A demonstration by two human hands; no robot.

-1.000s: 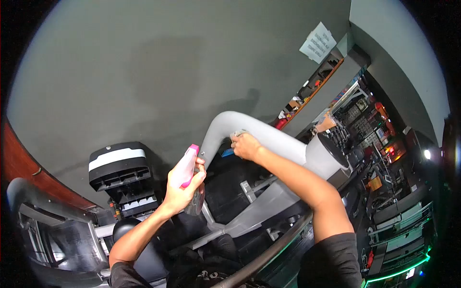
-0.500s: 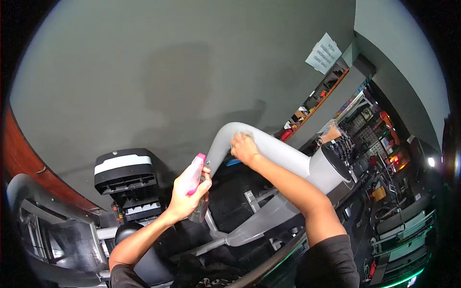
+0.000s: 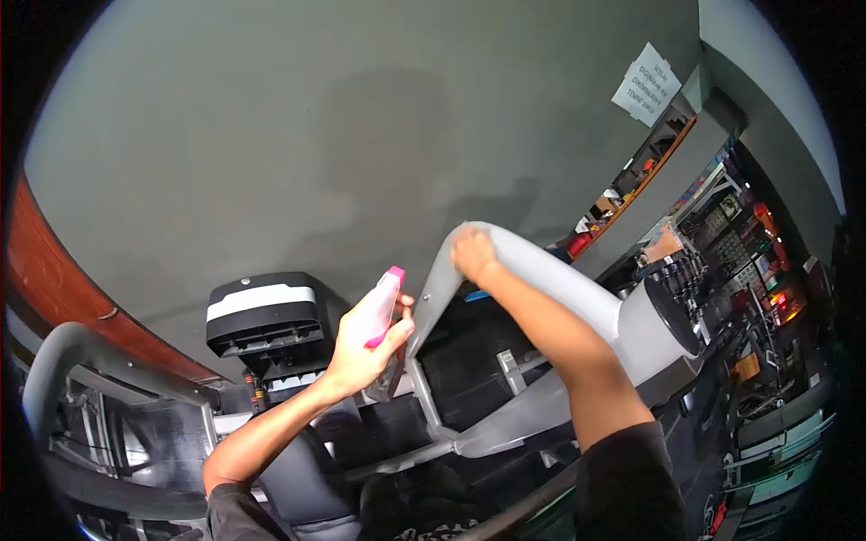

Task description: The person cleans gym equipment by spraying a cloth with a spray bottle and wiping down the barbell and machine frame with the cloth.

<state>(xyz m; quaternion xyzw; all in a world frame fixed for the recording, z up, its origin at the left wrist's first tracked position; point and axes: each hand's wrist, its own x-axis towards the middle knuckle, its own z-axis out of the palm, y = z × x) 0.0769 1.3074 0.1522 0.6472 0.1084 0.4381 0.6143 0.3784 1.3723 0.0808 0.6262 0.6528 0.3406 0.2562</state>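
My left hand (image 3: 365, 347) is wrapped round a spray bottle (image 3: 383, 302) with a pink and white head, held upright with a slight tilt. The bottle's dark clear body hangs below the palm. At the bend of a thick grey machine frame (image 3: 541, 272), my right hand (image 3: 472, 252) rests with its fingers curled against the tube. A pale cloth was visible in this hand earlier; now it is hidden or blurred.
Left of the bottle stands a black machine part with a white band (image 3: 262, 303). A padded seat (image 3: 311, 478) is below. Behind is a grey wall with a paper sign (image 3: 647, 84); a shelf (image 3: 640, 185) and gym equipment fill the right side.
My right hand has moved along the grey tube to the top of its bend. The view has shifted, so the machine appears further right. My left hand still holds the bottle.
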